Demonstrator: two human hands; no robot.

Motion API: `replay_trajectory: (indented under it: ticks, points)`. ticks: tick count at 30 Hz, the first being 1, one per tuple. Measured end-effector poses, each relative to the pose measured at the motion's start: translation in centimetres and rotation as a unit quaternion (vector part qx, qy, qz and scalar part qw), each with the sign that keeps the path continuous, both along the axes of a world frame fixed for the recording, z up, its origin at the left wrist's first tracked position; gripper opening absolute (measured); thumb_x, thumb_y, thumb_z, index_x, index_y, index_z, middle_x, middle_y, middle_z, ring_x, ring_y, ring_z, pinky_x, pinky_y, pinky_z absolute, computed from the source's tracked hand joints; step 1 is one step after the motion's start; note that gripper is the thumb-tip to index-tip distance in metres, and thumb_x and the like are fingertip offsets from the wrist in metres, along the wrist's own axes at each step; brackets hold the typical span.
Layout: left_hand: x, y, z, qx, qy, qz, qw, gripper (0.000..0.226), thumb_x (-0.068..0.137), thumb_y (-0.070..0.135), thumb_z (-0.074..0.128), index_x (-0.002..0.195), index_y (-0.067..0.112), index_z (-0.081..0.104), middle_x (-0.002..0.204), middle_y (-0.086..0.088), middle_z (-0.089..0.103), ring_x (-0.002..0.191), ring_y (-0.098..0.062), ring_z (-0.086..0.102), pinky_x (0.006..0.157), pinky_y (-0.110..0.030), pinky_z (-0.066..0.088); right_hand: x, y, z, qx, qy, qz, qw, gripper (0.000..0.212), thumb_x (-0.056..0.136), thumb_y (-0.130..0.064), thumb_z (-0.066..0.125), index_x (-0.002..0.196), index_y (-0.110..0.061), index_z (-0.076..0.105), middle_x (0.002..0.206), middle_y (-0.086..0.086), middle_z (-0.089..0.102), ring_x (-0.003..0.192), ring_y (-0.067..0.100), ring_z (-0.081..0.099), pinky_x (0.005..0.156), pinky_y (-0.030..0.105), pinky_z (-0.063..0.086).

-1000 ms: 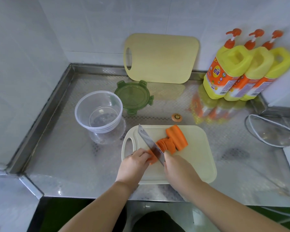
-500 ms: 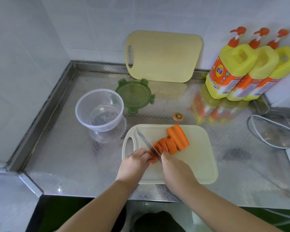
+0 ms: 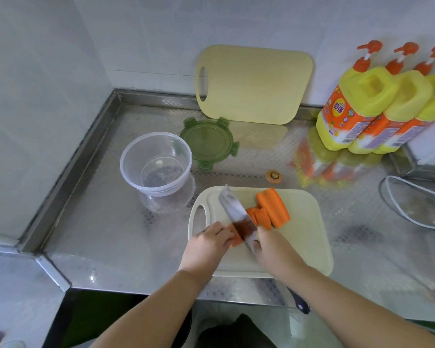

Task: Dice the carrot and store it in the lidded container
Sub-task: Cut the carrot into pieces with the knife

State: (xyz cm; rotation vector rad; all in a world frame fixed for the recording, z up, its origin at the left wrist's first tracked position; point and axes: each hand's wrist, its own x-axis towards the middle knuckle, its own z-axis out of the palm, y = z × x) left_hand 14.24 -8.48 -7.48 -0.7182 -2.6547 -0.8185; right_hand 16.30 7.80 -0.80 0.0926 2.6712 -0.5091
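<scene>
On the pale cutting board (image 3: 304, 234) lies an orange carrot: a thick uncut piece (image 3: 274, 207) at the back, a row of slices (image 3: 258, 217) leaning on it, and a piece under my left hand (image 3: 207, 243), which presses it down. My right hand (image 3: 276, 249) grips a knife (image 3: 236, 217); its blade is tilted and raised over the carrot, between my hands. The clear round container (image 3: 156, 164) stands left of the board, and its green lid (image 3: 207, 143) lies behind it.
A carrot end (image 3: 273, 176) lies on the steel counter behind the board. A second cutting board (image 3: 254, 84) leans on the back wall. Three yellow detergent bottles (image 3: 362, 109) stand at the back right. A white cable (image 3: 397, 207) loops at the right.
The knife blade has lifted and tilted, showing its flat side, after pressing down through the carrot. My left hand stays on the carrot piece. The camera has shifted slightly.
</scene>
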Motion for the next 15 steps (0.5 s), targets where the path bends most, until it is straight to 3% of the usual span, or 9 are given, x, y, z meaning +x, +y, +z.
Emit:
replay_trajectory:
  ticks: [3, 7, 11, 15]
  points:
    - [0.1, -0.1, -0.1, 0.004, -0.019, 0.012, 1.000, 0.023, 0.081, 0.031, 0.049, 0.075, 0.023, 0.069, 0.081, 0.011, 0.063, 0.061, -0.007, 0.061, 0.042, -0.019, 0.046, 0.1, 0.2, 0.9, -0.021, 0.038, -0.011, 0.999, 0.029, 0.099, -0.023, 0.041, 0.072, -0.022, 0.030, 0.062, -0.007, 0.036, 0.052, 0.004, 0.036, 0.045, 0.021, 0.022]
    - [0.5, -0.1, 0.0, 0.004, -0.038, 0.019, 0.999, 0.006, 0.077, 0.027, 0.062, 0.076, 0.024, 0.067, 0.084, 0.014, 0.061, 0.061, -0.010, 0.060, 0.042, -0.018, 0.045, 1.1, -0.7, 2.0, 0.036, 0.073, 0.051, 0.995, 0.006, 0.100, -0.019, 0.037, 0.101, -0.018, 0.043, 0.067, -0.006, 0.034, 0.073, 0.020, 0.057, 0.044, 0.021, 0.019]
    - [0.5, 0.0, 0.3, -0.005, -0.045, 0.022, 0.999, 0.004, 0.071, 0.024, 0.066, 0.075, 0.024, 0.068, 0.081, 0.013, 0.062, 0.059, -0.009, 0.059, 0.042, -0.016, 0.043, 1.8, -1.3, 2.3, 0.080, 0.053, 0.076, 0.992, 0.026, 0.098, -0.011, 0.038, 0.124, -0.013, 0.040, 0.075, -0.003, 0.045, 0.070, 0.021, 0.048, 0.044, 0.021, 0.018]
    - [0.3, 0.0, 0.1, -0.023, -0.022, 0.033, 0.999, 0.012, 0.076, 0.029, 0.060, 0.072, 0.022, 0.068, 0.077, 0.012, 0.062, 0.056, -0.010, 0.058, 0.038, -0.019, 0.044, 2.0, -1.4, 2.2, 0.078, 0.063, 0.075, 0.992, 0.032, 0.099, -0.011, 0.038, 0.131, -0.012, 0.037, 0.099, 0.005, 0.062, 0.087, 0.022, 0.062, 0.045, 0.020, 0.020]
